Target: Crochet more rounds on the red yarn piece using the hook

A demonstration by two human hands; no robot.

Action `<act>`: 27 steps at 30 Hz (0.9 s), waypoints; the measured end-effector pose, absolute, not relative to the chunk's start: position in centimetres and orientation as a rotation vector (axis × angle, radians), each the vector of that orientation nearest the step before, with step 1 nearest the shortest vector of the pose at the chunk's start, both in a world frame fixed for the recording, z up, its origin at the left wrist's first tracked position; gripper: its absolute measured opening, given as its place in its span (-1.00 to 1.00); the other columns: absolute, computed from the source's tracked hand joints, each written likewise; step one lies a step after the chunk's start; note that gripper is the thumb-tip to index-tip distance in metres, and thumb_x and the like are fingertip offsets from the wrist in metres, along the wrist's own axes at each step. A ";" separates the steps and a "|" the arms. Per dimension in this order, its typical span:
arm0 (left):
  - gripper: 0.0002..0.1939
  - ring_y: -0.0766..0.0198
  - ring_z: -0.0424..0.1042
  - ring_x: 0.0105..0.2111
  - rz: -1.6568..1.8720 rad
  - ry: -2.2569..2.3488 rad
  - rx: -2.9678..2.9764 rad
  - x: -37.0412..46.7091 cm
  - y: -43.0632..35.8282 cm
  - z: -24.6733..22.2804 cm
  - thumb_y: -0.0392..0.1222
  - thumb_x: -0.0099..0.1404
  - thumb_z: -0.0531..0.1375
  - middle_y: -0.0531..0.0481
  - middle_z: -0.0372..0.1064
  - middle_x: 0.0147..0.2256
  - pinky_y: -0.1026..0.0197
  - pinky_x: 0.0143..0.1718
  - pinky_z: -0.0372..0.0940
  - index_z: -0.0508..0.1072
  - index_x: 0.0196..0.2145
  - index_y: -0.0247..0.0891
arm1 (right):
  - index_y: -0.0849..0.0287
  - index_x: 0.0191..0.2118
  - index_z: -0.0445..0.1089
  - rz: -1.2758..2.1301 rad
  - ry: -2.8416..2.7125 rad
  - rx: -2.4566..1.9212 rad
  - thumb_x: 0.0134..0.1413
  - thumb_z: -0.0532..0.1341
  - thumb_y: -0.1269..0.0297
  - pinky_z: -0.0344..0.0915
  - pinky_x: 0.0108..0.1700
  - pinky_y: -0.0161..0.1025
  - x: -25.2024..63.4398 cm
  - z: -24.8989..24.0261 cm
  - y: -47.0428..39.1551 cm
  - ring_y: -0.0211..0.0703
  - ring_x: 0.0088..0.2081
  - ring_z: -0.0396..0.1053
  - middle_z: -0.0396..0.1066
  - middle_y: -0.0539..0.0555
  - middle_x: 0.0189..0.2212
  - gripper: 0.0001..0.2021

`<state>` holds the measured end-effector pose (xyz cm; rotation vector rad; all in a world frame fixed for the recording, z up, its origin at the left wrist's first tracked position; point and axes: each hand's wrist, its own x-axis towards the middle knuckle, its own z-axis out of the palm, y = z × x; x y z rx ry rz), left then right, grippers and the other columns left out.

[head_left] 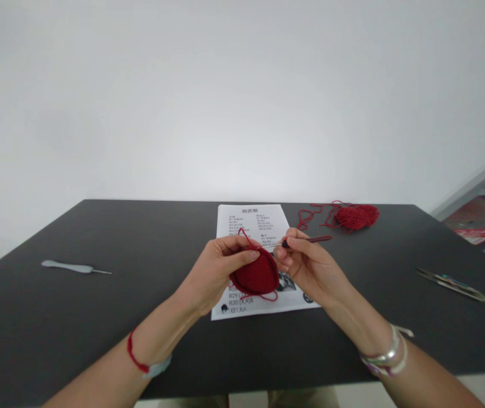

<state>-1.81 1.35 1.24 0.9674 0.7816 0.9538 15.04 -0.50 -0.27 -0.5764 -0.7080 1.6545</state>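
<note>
A round, dark red crochet piece [257, 276] with a raised rim is pinched at its upper left edge by my left hand [220, 263]. A loop of red yarn stands up by those fingers. My right hand [306, 260] grips a crochet hook [319, 238] with a dark reddish handle, its thin metal shaft pointing left to the top edge of the piece. Whether the hook's tip is inside a stitch is too small to tell. Beneath both hands lies a printed pattern sheet [229, 218], partly covered by them and the crochet piece.
On the dark table [97, 328], a ball of red yarn [356, 218] lies at the back right with loose strands trailing left. A grey-handled crochet hook [70, 267] rests at the left. Small metal thread snips [452, 283] lie at the right. Behind the table rises a white wall [242, 102].
</note>
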 end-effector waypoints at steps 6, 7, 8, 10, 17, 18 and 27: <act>-0.85 0.34 0.40 -0.47 0.970 0.775 0.983 -1.8 1.4 1.3 -0.27 -0.10 0.40 0.02 0.50 -0.49 0.29 -0.35 0.25 0.53 -0.51 -0.32 | 0.17 -0.52 0.30 1.545 -0.812 -0.591 -0.08 0.33 0.35 0.26 -0.54 -0.45 15.1 -0.1 -0.6 -0.38 -0.63 0.31 0.47 -0.03 -0.62 -0.83; -0.86 0.34 0.40 -0.47 0.965 0.775 0.987 -1.8 1.4 1.3 -0.27 -0.09 0.39 0.02 0.50 -0.49 0.29 -0.35 0.25 0.54 -0.51 -0.32 | 0.17 -0.51 0.30 1.517 -0.838 -0.599 -0.07 0.32 0.34 0.26 -0.54 -0.44 15.1 -0.1 -0.6 -0.37 -0.63 0.31 0.47 -0.02 -0.62 -0.83; -0.86 0.34 0.40 -0.47 0.961 0.776 0.990 -1.9 1.4 1.4 -0.27 -0.09 0.39 0.03 0.50 -0.49 0.29 -0.35 0.25 0.54 -0.51 -0.31 | 0.17 -0.50 0.30 1.489 -0.862 -0.607 -0.07 0.32 0.34 0.25 -0.54 -0.43 15.1 0.0 -0.6 -0.36 -0.63 0.31 0.47 -0.02 -0.62 -0.84; -0.86 0.34 0.39 -0.47 0.955 0.784 0.994 -1.9 1.4 1.4 -0.27 -0.09 0.39 0.03 0.50 -0.49 0.30 -0.36 0.24 0.55 -0.50 -0.31 | 0.16 -0.49 0.31 1.442 -0.896 -0.625 -0.07 0.31 0.34 0.23 -0.55 -0.42 15.1 0.1 -0.7 -0.35 -0.63 0.31 0.46 -0.03 -0.62 -0.85; -0.88 0.34 0.37 -0.51 0.931 0.824 1.025 -1.9 1.2 1.4 -0.27 -0.09 0.38 0.03 0.48 -0.52 0.28 -0.40 0.22 0.55 -0.52 -0.30 | 0.16 -0.52 0.33 1.397 -0.901 -0.657 -0.13 0.30 0.36 0.15 -0.58 -0.39 15.0 0.6 -0.9 -0.33 -0.63 0.26 0.41 -0.04 -0.67 -0.88; -0.88 0.34 0.37 -0.51 0.927 0.826 1.032 -1.9 1.2 1.4 -0.27 -0.09 0.37 0.03 0.48 -0.52 0.28 -0.40 0.21 0.55 -0.52 -0.30 | 0.16 -0.53 0.33 1.393 -0.899 -0.658 -0.15 0.30 0.37 0.13 -0.59 -0.39 15.0 0.6 -0.9 -0.33 -0.64 0.25 0.40 -0.05 -0.68 -0.88; -0.88 0.35 0.36 -0.51 0.911 0.835 1.043 -1.9 1.3 1.4 -0.27 -0.10 0.37 0.03 0.47 -0.52 0.30 -0.41 0.21 0.54 -0.52 -0.30 | 0.18 -0.57 0.34 1.443 -0.925 -0.615 -0.28 0.27 0.43 0.04 -0.55 -0.33 15.0 0.7 -0.8 -0.31 -0.61 0.20 0.32 -0.07 -0.69 -0.92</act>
